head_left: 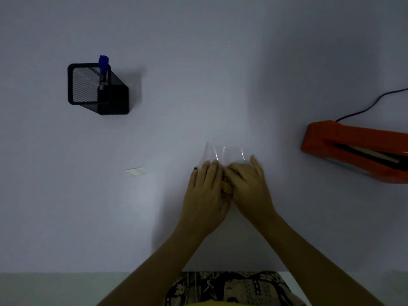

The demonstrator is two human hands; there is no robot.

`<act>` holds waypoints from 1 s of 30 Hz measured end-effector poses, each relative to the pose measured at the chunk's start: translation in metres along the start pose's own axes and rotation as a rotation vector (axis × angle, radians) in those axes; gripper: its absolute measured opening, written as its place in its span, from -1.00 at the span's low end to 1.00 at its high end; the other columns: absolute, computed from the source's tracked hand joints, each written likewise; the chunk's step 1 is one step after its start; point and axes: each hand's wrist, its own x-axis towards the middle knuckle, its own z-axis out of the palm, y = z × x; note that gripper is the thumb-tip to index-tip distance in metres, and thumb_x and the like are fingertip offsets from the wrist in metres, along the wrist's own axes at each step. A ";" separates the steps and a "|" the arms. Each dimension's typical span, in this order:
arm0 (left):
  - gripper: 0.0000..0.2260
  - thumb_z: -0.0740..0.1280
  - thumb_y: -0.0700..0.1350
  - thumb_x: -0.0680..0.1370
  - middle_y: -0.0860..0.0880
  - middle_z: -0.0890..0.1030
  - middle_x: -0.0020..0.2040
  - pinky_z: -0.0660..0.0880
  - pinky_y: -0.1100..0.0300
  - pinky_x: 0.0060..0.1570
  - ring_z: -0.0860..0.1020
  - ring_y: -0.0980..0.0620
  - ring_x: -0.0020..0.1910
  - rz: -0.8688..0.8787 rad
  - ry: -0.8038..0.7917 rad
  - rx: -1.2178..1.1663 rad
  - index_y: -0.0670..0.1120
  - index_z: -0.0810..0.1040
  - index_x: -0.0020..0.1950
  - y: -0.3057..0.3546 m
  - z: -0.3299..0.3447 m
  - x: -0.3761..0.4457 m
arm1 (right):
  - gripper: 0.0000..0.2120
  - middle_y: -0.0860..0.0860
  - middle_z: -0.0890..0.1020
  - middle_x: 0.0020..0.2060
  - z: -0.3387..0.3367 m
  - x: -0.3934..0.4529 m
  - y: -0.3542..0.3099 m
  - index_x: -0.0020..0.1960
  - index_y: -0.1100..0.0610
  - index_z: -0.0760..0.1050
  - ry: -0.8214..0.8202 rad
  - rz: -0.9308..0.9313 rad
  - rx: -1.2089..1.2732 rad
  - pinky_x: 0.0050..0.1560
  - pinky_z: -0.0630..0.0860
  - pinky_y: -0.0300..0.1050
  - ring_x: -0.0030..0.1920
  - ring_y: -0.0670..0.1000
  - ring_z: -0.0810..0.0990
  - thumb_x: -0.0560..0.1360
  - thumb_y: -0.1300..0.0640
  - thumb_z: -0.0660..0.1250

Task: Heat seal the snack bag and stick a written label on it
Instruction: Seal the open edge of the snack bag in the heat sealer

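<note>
A clear plastic snack bag (223, 153) lies on the white table just beyond my fingertips. My left hand (205, 195) and my right hand (247, 186) meet over its near end, both gripping it; the snacks inside are mostly hidden between my hands. An orange heat sealer (353, 149) stands at the right edge with its jaw facing me. A small white label (136, 171) lies flat to the left of my hands. A blue pen (103, 69) stands in a black mesh holder (95, 89) at the far left.
The sealer's black power cord (371, 107) runs off to the upper right. The table's near edge (88, 272) crosses the bottom of the view, with patterned clothing below it.
</note>
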 end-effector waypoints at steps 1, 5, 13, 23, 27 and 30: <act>-0.46 0.20 0.07 0.53 -0.21 0.41 0.40 0.32 -0.14 0.38 0.35 -0.18 0.41 0.000 -0.005 -0.005 -0.21 0.32 0.41 0.000 0.000 0.000 | -0.67 0.15 0.68 -0.05 -0.001 -0.001 0.004 0.03 0.28 0.63 -0.005 0.016 -0.002 0.35 0.28 0.38 0.02 0.12 0.64 0.59 0.06 0.21; -0.48 0.18 0.08 0.57 -0.17 0.40 0.41 0.27 -0.14 0.40 0.34 -0.14 0.41 -0.056 0.006 -0.091 -0.22 0.34 0.43 -0.007 -0.001 -0.001 | -0.67 0.20 0.66 0.05 -0.006 0.008 0.020 0.12 0.32 0.59 0.016 0.145 -0.046 0.38 0.23 0.39 0.07 0.16 0.63 0.52 0.25 0.13; -0.66 0.18 -0.10 0.60 -0.18 0.52 0.27 0.39 -0.14 0.28 0.48 -0.14 0.24 -0.018 0.101 -0.125 -0.24 0.50 0.28 -0.017 -0.001 0.012 | -0.71 0.17 0.67 0.03 -0.003 0.003 0.002 0.06 0.30 0.62 0.066 0.056 0.084 0.43 0.22 0.27 0.06 0.11 0.61 0.59 0.20 0.15; -0.56 0.08 0.02 0.64 -0.11 0.37 0.45 0.13 -0.10 0.48 0.31 -0.02 0.44 -0.042 0.022 -0.083 -0.17 0.33 0.45 -0.038 -0.001 -0.002 | -0.74 0.17 0.68 0.03 -0.006 -0.012 0.017 0.03 0.31 0.63 0.053 0.042 0.091 0.41 0.29 0.17 0.07 0.08 0.59 0.50 0.30 0.18; -0.57 0.12 0.01 0.62 -0.13 0.39 0.43 0.16 -0.10 0.47 0.34 -0.04 0.43 -0.039 0.027 -0.094 -0.19 0.37 0.42 -0.037 -0.002 -0.003 | -0.77 0.20 0.65 0.12 -0.007 -0.004 0.004 0.07 0.33 0.61 0.071 0.053 0.090 0.42 0.28 0.19 0.15 0.12 0.60 0.47 0.30 0.29; -0.56 0.11 0.02 0.63 -0.14 0.39 0.43 0.19 -0.10 0.46 0.35 -0.04 0.43 -0.045 0.012 -0.121 -0.19 0.37 0.42 -0.034 -0.003 -0.002 | -0.70 0.18 0.57 0.25 -0.004 0.001 0.001 0.23 0.29 0.54 -0.042 -0.061 0.149 0.44 0.26 0.16 0.33 0.12 0.49 0.53 0.23 0.25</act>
